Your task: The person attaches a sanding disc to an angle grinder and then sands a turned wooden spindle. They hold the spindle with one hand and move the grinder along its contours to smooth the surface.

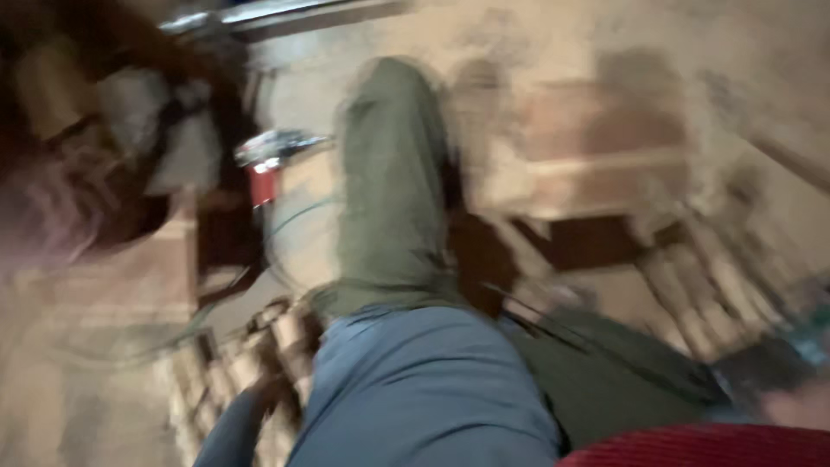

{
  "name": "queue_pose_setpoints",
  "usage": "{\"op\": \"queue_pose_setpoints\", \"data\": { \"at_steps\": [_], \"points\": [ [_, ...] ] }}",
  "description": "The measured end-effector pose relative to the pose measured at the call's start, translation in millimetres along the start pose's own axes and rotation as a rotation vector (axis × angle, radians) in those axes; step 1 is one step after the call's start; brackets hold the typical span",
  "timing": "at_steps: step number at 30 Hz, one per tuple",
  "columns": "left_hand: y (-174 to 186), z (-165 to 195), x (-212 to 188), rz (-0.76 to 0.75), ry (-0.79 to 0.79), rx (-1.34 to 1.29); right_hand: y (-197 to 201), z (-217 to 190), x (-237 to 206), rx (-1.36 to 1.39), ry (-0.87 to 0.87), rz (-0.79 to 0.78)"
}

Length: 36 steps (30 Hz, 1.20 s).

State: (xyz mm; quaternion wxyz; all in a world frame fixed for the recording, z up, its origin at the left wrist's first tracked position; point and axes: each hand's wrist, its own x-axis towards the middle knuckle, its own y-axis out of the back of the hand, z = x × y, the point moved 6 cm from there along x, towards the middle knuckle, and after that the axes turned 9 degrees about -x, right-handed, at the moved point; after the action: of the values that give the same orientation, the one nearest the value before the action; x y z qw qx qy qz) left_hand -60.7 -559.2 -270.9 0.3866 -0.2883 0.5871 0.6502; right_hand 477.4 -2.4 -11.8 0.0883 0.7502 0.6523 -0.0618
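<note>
Through heavy blur we see neither of our hands, so their state cannot be told; nearest below us lies our olive-green trouser leg (389, 182), stretching lengthwise away over the dusty floor (553, 35).

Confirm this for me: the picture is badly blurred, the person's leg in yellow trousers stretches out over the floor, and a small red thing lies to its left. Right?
Not quite. In the head view the trousers are olive green, not yellow. The rest holds: the picture is badly blurred, the leg stretches out over the floor, and a small red thing lies to its left.
</note>
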Motion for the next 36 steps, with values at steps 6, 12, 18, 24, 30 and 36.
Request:
{"op": "queue_pose_setpoints", "data": {
  "at_steps": [6, 12, 18, 24, 30, 36],
  "points": [
    [137.9, 188.9, 8.6, 0.717, -0.693, -0.347, 63.0, 3.7, -24.1, 0.234, -0.054, 0.180],
    [113.5, 526.2, -96.5, 0.249, -1.658, -0.215, 74.5, 14.4, -25.6, 0.431, -0.128, 0.254],
    [-211.1, 707.7, -133.6, -0.500, -1.674, 0.812, 109.0, 45.1, -29.2, 0.368, -0.076, 0.494],
    [-437.1, 746.2, -135.5, -0.550, -1.786, 1.052, 145.1, 69.6, -15.4, 0.497, -0.142, 0.515],
    [-514.3, 780.8, -140.6, -0.146, -2.036, 1.087, 168.7, 99.9, -18.2, 0.480, -0.326, 0.648],
    [-555.1, 811.9, -148.4, -0.110, -2.089, 1.106, 173.0, 112.0, -6.9, 0.515, -0.298, 0.637]
  ]
}}
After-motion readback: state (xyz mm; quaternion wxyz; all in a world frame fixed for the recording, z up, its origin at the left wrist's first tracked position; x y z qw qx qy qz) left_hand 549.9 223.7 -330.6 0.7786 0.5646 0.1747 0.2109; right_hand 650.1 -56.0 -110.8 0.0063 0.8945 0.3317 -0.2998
